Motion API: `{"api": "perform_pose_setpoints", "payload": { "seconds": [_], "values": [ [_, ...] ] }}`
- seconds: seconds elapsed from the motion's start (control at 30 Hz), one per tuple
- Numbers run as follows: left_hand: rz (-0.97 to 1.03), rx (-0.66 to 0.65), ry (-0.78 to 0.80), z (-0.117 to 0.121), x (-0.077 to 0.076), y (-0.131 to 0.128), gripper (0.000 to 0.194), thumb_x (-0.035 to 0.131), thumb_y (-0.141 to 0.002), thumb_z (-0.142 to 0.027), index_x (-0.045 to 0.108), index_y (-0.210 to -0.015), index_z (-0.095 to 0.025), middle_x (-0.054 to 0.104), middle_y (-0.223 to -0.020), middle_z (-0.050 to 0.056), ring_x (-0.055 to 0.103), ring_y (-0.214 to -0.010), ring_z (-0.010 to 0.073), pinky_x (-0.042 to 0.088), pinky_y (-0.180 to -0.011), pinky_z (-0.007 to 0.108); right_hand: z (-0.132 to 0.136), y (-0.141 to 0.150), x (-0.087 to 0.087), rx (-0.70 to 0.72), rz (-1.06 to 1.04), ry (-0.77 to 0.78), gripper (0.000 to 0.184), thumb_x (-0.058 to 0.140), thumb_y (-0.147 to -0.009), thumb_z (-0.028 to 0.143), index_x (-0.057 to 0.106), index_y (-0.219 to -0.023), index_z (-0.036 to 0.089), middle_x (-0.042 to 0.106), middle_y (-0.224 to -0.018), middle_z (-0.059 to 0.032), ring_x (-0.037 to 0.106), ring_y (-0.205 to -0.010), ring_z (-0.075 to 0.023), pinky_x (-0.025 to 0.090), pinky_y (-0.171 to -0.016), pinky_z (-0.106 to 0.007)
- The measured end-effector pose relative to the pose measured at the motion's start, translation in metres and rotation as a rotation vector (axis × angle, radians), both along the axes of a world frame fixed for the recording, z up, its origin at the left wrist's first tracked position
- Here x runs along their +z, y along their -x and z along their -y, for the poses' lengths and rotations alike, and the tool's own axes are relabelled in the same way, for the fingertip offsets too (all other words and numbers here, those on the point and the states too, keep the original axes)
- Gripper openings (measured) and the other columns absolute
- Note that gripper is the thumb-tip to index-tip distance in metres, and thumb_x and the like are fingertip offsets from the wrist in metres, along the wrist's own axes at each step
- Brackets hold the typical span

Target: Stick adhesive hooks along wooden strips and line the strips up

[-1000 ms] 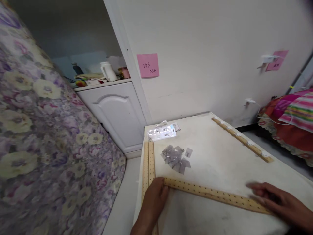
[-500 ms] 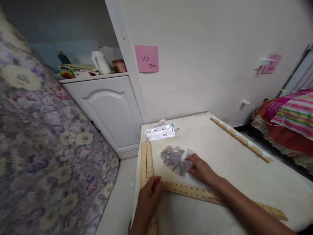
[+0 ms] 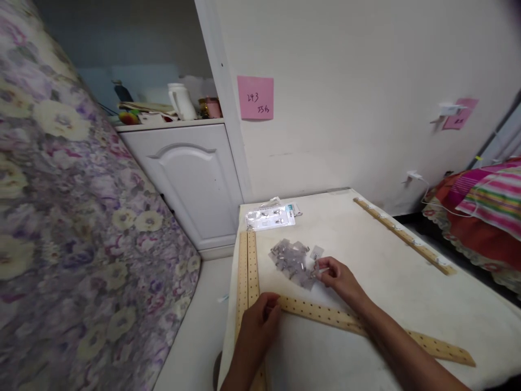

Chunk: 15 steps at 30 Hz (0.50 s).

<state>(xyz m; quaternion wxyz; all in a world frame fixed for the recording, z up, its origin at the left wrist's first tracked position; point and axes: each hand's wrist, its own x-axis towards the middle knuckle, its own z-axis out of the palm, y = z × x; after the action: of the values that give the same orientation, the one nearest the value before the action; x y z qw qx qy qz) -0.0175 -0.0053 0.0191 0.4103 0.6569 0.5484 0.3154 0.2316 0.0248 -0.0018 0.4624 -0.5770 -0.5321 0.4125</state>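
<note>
So both arms are in view and bare. The left forearm (image 3: 238, 371) pokes up from the bottom edge, only a short bit of it showing, and the left hand (image 3: 259, 321) sits low with its back towards the camera, fingers curled over and thumb side facing right. The right forearm (image 3: 396, 339) is the long one, stretching in diagonally from the lower right, wrist (image 3: 360, 300) pretty much straight. The right hand (image 3: 340, 279) is further out than the left, index finger bent and thumb tucked underneath, tips close together. Can't really tell if they're touching. The two hands are apart, with the right one reaching out in front.
</note>
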Motion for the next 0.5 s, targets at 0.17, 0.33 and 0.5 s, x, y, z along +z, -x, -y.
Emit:
{"api": "perform_pose_setpoints", "payload": {
  "seconds": [0.17, 0.33, 0.5],
  "values": [
    [-0.02, -0.009, 0.009, 0.003, 0.004, -0.002, 0.028, 0.051, -0.079, -0.041, 0.063, -0.095, -0.02, 0.068, -0.081, 0.002, 0.061, -0.074, 0.019, 0.044, -0.067, 0.027, -0.001, 0.0, 0.004, -0.06, 0.015, -0.094, 0.029, 0.062, -0.073, 0.033, 0.057, -0.099, 0.02, 0.064, -0.08, -0.0009, 0.056, -0.066, -0.0154, 0.046, -0.063, -0.029],
    [-0.025, -0.028, -0.015, 0.003, 0.001, -0.003, 0.025, 0.05, -0.08, -0.037, 0.062, -0.095, -0.02, 0.067, -0.082, 0.002, 0.061, -0.074, 0.0186, 0.044, -0.068, 0.028, -0.002, -0.01, 0.007, -0.101, 0.497, -0.068, 0.023, 0.062, -0.071, 0.029, 0.058, -0.093, 0.023, 0.062, -0.089, -0.0005, 0.057, -0.067, -0.0153, 0.042, -0.061, -0.027],
    [-0.056, -0.037, -0.036, 0.004, -0.005, -0.003, 0.022, 0.05, -0.081, -0.034, 0.061, -0.095, -0.022, 0.068, -0.083, 0.001, 0.061, -0.076, 0.0191, 0.044, -0.069, 0.028, 0.003, -0.021, -0.002, -0.096, 0.736, -0.05, 0.034, 0.058, -0.075, 0.027, 0.057, -0.108, 0.022, 0.059, -0.099, -0.0049, 0.057, -0.068, -0.0158, 0.04, -0.062, -0.028]
  ]
}}
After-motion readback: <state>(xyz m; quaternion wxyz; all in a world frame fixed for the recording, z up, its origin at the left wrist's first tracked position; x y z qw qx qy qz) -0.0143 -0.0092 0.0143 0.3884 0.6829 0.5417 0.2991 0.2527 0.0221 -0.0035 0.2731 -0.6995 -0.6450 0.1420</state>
